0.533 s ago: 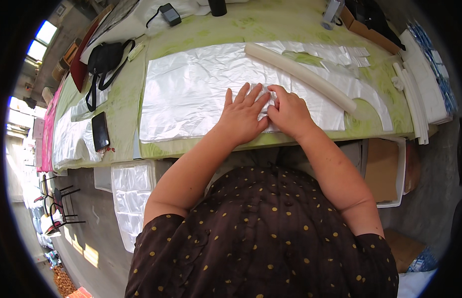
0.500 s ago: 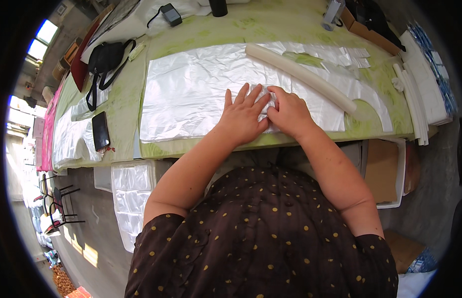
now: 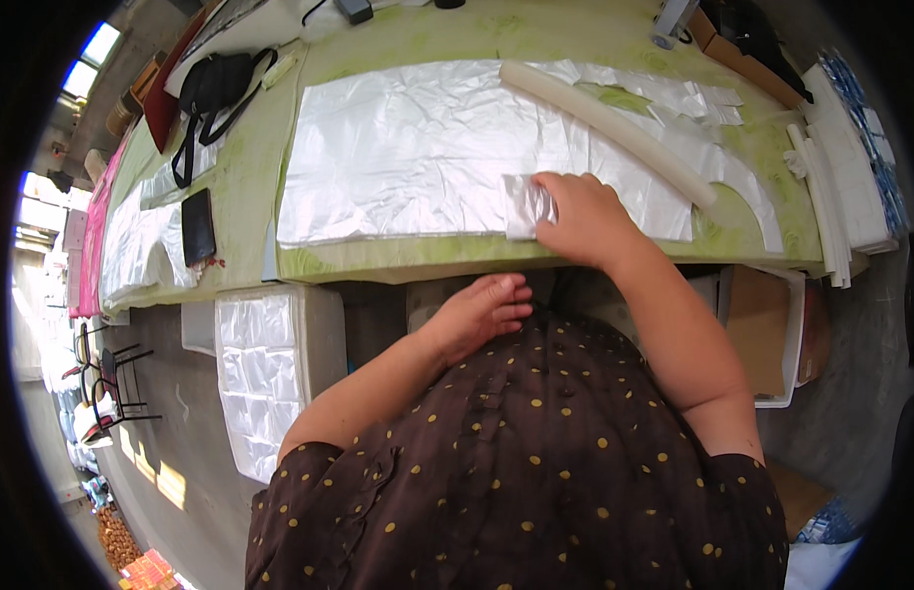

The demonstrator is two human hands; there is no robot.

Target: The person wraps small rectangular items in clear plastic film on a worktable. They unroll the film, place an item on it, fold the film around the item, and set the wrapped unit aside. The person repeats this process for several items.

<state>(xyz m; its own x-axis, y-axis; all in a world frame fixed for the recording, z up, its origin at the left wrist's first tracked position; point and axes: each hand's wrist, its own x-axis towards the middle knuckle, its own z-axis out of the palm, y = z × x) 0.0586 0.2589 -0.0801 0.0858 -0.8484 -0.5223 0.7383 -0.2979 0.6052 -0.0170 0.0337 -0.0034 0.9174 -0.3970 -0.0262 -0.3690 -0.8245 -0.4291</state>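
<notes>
My right hand (image 3: 587,218) pinches the right end of a small folded plastic bag (image 3: 521,210) between thumb and fingers. The folded bag sits at the front edge of a large stack of flat, whitish plastic bags (image 3: 398,147) on the table. My left hand (image 3: 476,315) is off the table, in front of my belly below the table's edge, with loosely curled fingers and nothing in it. A long pale roll or tube (image 3: 609,128) lies slantwise across the right part of the stack.
A green patterned cloth covers the table (image 3: 447,258). On the left are a black phone (image 3: 197,228) and a black strap bag (image 3: 216,84). Below stands a bin of folded plastic packs (image 3: 260,344). An open cardboard-lined box (image 3: 766,334) is under the table's right side.
My left hand has lifted off the plastic and drawn back toward my belly. The right hand keeps hold of the folded bag, which now shows more plainly. The view has tilted slightly down.
</notes>
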